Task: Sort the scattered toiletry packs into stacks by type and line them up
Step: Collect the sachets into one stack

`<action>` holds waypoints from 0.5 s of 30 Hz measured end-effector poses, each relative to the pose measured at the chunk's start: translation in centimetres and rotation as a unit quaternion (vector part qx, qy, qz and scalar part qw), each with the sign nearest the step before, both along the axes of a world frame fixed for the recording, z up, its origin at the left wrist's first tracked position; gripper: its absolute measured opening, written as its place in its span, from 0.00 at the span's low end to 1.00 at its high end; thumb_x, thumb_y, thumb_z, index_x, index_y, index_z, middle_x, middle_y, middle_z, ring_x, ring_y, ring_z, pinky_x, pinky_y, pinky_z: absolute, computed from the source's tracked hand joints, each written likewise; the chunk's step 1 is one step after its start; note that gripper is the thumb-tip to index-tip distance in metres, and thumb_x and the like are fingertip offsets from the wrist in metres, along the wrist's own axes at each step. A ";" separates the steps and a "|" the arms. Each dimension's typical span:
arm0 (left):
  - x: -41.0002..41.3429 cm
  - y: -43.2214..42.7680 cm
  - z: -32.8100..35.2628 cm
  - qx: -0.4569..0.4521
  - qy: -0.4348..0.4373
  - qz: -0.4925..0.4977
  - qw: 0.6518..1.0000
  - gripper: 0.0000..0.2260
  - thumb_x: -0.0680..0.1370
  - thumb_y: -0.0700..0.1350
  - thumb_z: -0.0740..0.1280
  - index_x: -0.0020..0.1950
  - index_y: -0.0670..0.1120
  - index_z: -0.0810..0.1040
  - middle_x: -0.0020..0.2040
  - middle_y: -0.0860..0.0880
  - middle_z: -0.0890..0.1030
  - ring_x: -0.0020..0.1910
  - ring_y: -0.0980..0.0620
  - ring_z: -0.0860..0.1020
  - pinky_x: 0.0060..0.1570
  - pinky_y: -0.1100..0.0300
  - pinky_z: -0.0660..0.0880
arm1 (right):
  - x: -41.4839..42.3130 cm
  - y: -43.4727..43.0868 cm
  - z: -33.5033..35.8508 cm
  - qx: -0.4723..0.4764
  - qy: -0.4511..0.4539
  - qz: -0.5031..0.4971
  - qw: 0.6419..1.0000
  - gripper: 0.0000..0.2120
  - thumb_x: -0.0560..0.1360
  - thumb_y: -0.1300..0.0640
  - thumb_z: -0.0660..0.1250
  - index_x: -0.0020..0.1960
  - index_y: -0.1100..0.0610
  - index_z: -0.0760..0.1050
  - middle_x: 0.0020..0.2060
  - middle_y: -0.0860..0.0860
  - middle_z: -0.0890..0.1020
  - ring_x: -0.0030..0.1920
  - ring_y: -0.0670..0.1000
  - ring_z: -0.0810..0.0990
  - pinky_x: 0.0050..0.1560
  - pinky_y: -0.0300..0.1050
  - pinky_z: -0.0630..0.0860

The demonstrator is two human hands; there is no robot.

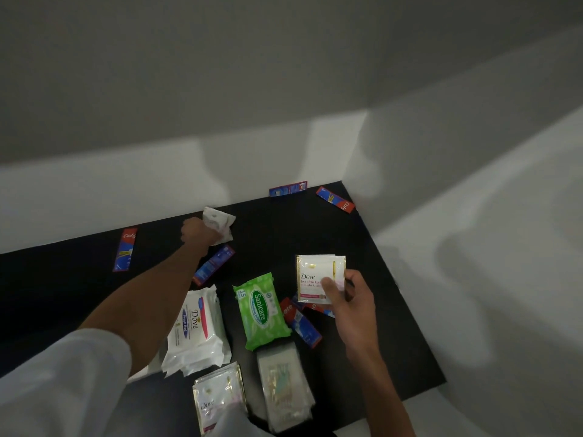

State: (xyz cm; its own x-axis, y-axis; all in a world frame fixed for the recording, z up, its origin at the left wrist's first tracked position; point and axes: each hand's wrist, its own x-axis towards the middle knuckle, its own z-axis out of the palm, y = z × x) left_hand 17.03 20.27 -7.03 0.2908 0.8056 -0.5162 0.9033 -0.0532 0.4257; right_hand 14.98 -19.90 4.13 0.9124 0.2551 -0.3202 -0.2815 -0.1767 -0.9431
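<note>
White sachet clenched in left hand; Dove sachets pinched by right hand. Edges best squared before sachet is added.

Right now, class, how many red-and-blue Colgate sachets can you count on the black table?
6 Colgate sachets: far left, against the back wall, back right corner, beside the left forearm, and two overlapping by the right hand; more may hide there.

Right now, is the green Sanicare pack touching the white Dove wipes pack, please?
Apart: the head view shows a strip of black table between the Sanicare pack and the Dove wipes pack.
</note>
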 end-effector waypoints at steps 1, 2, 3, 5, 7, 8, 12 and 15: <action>0.0 -0.3 0.3 -0.007 -0.011 0.000 1.000 0.41 0.70 0.52 0.83 0.73 0.35 0.69 0.68 0.36 0.76 0.65 0.38 0.78 0.62 0.42 0.81 | 0.0 0.0 0.0 -0.002 0.002 0.000 1.000 0.08 0.82 0.57 0.72 0.60 0.53 0.78 0.54 0.46 0.88 0.54 0.47 0.88 0.52 0.48 0.86; 0.0 -0.5 0.5 -0.016 -0.024 0.003 1.000 0.39 0.70 0.50 0.83 0.73 0.36 0.70 0.68 0.36 0.75 0.65 0.37 0.78 0.61 0.42 0.81 | 0.1 0.0 0.0 0.000 0.004 0.002 1.000 0.09 0.82 0.56 0.72 0.61 0.52 0.78 0.54 0.45 0.88 0.54 0.47 0.88 0.52 0.47 0.86; 0.0 -0.4 0.3 -0.034 -0.038 0.011 0.999 0.39 0.70 0.47 0.83 0.74 0.37 0.69 0.69 0.37 0.74 0.66 0.37 0.77 0.62 0.42 0.81 | 0.1 0.1 0.0 0.000 0.005 0.003 1.000 0.09 0.82 0.56 0.72 0.61 0.52 0.78 0.55 0.45 0.88 0.55 0.47 0.88 0.51 0.47 0.86; -0.1 0.0 -0.1 -0.095 -0.085 0.029 0.991 0.41 0.66 0.43 0.85 0.74 0.38 0.69 0.69 0.38 0.75 0.66 0.37 0.77 0.61 0.42 0.80 | 0.1 0.1 0.2 0.001 0.009 0.007 1.000 0.10 0.82 0.56 0.72 0.62 0.50 0.78 0.54 0.42 0.87 0.54 0.45 0.88 0.49 0.43 0.86; -0.2 1.3 -1.9 -0.144 -0.133 0.045 0.979 0.41 0.61 0.39 0.85 0.72 0.37 0.74 0.67 0.37 0.80 0.61 0.37 0.81 0.60 0.39 0.81 | 0.1 0.3 0.3 0.006 0.014 0.004 1.000 0.10 0.82 0.58 0.72 0.62 0.50 0.77 0.54 0.41 0.87 0.54 0.45 0.88 0.47 0.41 0.85; -0.3 1.2 -1.9 -0.165 -0.155 0.043 0.973 0.36 0.64 0.37 0.84 0.70 0.37 0.76 0.65 0.36 0.81 0.60 0.37 0.82 0.61 0.39 0.81 | 0.1 0.3 0.4 0.008 0.016 0.002 1.000 0.11 0.82 0.58 0.72 0.62 0.50 0.76 0.54 0.42 0.87 0.54 0.45 0.88 0.47 0.42 0.85; -0.9 -2.8 4.2 -0.208 -0.252 -0.004 0.945 0.21 0.76 0.31 0.72 0.68 0.39 0.78 0.61 0.37 0.83 0.56 0.40 0.83 0.52 0.47 0.82 | 0.0 0.6 0.9 0.027 0.029 -0.005 0.999 0.11 0.82 0.59 0.72 0.63 0.51 0.76 0.56 0.48 0.87 0.54 0.47 0.88 0.46 0.41 0.85; -1.8 -5.4 7.6 -0.254 -0.318 -0.024 0.913 0.24 0.75 0.31 0.74 0.70 0.42 0.77 0.62 0.39 0.84 0.58 0.40 0.84 0.52 0.47 0.83 | -0.2 0.8 1.7 0.061 0.044 -0.010 0.997 0.13 0.82 0.58 0.72 0.64 0.51 0.76 0.55 0.48 0.88 0.54 0.49 0.88 0.48 0.44 0.85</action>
State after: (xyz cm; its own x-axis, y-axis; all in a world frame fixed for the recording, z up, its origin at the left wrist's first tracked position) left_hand 15.25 14.91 0.62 0.6903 0.4877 -0.5345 0.4671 0.2637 0.8440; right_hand 14.81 -19.07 5.82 0.8875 0.2789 -0.3668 -0.3666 -0.0549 -0.9287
